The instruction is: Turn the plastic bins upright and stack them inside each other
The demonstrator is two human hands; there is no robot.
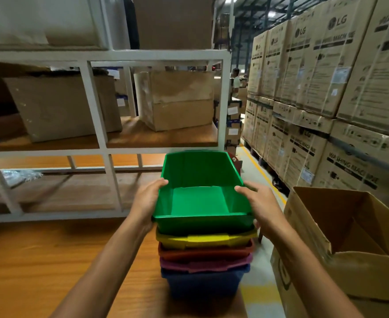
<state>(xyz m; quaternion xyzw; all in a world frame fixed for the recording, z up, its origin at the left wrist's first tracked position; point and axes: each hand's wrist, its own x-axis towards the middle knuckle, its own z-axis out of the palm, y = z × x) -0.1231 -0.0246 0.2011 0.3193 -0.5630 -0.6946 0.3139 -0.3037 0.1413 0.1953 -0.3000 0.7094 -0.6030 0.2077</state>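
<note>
An upright green bin (200,198) sits on top of a nested stack at the wooden table's right edge. Beneath it show the rims of a yellow bin (205,239), a red bin (205,251), a purple bin (202,263) and a blue bin (202,283) at the bottom. My left hand (147,200) grips the green bin's left wall, thumb over the rim. My right hand (260,203) grips its right wall the same way. The green bin is empty inside.
The wooden table (62,260) stretches to the left. A white metal rack (101,138) with cardboard boxes stands behind it. An open cardboard box (340,237) is close on the right. Stacked washing-machine cartons (326,88) line the aisle; a person stands far down it.
</note>
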